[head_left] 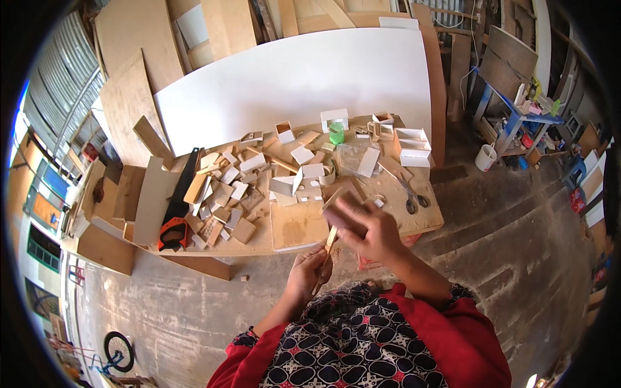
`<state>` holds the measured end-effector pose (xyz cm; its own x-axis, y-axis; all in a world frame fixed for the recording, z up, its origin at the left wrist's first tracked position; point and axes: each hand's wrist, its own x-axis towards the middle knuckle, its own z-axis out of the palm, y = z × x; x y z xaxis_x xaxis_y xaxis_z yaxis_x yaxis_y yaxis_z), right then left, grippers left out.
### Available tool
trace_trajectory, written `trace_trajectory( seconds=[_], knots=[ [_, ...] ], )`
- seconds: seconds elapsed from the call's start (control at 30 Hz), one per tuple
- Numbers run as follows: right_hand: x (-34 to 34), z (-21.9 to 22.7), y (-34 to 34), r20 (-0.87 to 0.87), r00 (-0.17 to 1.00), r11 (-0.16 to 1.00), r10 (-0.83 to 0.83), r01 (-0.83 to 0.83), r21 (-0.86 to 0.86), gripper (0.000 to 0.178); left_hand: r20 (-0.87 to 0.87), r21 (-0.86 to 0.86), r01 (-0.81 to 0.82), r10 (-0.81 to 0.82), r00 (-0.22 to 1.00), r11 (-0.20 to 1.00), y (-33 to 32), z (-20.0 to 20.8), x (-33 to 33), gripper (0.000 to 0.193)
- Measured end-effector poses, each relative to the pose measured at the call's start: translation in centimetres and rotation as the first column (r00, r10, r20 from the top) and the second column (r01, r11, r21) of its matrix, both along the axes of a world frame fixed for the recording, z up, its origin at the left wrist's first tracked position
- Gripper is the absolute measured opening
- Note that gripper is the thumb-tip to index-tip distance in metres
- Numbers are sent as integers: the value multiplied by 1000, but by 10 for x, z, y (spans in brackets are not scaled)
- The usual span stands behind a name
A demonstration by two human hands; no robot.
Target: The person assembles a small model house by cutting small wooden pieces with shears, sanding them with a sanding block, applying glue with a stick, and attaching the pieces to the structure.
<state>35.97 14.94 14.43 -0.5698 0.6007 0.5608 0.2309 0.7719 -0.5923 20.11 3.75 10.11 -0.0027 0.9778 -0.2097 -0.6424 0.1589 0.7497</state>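
My left hand (308, 273) is closed round a thin light wooden strip (331, 239) that points up and away from me, just off the table's front edge. In my right hand (375, 234) is a brown sanding block (344, 218), gripped with the fingers over its top. The block lies against the strip's far end and hides it; blur softens the fingers and block. Beyond my hands, a flat wooden board (299, 227) rests at the front of the worktable (381, 224).
Many wood offcuts (233, 194) are heaped on the table's left half, beside a handsaw (180, 200) with an orange handle. Scissors (414, 196) lie at the right. Farther back are a green cup (336, 134), a tape roll (328, 176) and a white divided box (413, 147).
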Motion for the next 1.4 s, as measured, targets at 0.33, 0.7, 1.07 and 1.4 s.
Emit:
trace_trajectory(
  seconds=[0.33,0.7,1.07,1.4],
  knots=[
    [0,-21,-11,-47,997,998,55,-55,-10,54,-21,-85,-74,73,997,994,-5,-11,4,20],
    [5,-22,-7,-41,991,992,124,-123,18,50,3,-86,-45,45,999,995,-8,-7,5,20],
    [9,-25,19,-129,991,998,-26,18,-64,55,-43,-63,-17,14,999,998,-5,-11,11,29],
    [14,-25,18,-114,993,997,-41,34,-62,53,-113,-5,-14,13,994,1000,-4,-14,17,26]
  ],
)
